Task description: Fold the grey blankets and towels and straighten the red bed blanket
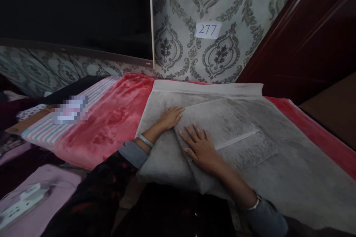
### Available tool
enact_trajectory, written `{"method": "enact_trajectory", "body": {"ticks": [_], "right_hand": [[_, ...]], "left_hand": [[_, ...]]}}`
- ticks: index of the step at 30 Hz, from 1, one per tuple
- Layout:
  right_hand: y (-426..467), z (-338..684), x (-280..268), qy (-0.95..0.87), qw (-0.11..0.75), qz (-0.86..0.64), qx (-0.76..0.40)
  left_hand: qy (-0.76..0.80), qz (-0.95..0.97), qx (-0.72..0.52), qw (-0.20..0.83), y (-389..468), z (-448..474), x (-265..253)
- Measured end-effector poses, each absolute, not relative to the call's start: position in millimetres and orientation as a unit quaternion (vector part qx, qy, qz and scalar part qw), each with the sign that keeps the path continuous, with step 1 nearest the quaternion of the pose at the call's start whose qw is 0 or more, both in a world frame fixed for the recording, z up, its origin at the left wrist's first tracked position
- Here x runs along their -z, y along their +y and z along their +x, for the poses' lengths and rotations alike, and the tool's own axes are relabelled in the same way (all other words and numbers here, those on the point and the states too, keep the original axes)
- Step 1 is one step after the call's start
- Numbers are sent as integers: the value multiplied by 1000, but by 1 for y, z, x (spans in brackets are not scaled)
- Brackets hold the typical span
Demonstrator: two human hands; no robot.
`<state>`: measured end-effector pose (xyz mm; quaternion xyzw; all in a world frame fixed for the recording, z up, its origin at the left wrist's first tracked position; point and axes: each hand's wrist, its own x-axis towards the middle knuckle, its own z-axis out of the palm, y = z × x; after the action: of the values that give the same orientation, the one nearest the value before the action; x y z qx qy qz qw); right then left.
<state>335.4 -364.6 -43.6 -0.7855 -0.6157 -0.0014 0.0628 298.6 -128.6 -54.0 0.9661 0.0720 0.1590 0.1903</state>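
Note:
A grey plush blanket (289, 170) with a pale border along its far edge lies spread in front of me. On it rests a folded grey plush piece (219, 118) with a light strip across it; whether it is part of the blanket I cannot tell. My left hand (170, 117) lies flat at the fold's left edge, fingers stretched out and pointing right. My right hand (201, 148) presses palm down on the folded piece, its fingers spread. Neither hand grips the cloth.
Beneath the grey cloth is a red plush blanket (105, 129), with a striped cloth (50, 129) to its left. A white power strip (23, 203) lies on pink fabric (61, 177) at lower left. A television (75, 11) hangs behind, and a dark red wooden panel (306, 44) stands at right.

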Motion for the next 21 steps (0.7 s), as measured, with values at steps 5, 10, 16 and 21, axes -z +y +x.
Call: {"method": "enact_trajectory", "body": {"ticks": [5, 10, 16, 21], "right_hand": [[-390, 321, 44, -632, 92, -769, -15], [-415, 299, 49, -625, 115, -772, -25], [-431, 307, 27, -630, 176, -753, -74], [-415, 390, -8, -507, 214, -834, 44]], "left_hand": [[78, 961, -170, 205, -123, 302, 55], [82, 959, -173, 207, -123, 303, 55], [65, 960, -175, 206, -117, 302, 51], [102, 952, -256, 137, -122, 297, 33]]}}
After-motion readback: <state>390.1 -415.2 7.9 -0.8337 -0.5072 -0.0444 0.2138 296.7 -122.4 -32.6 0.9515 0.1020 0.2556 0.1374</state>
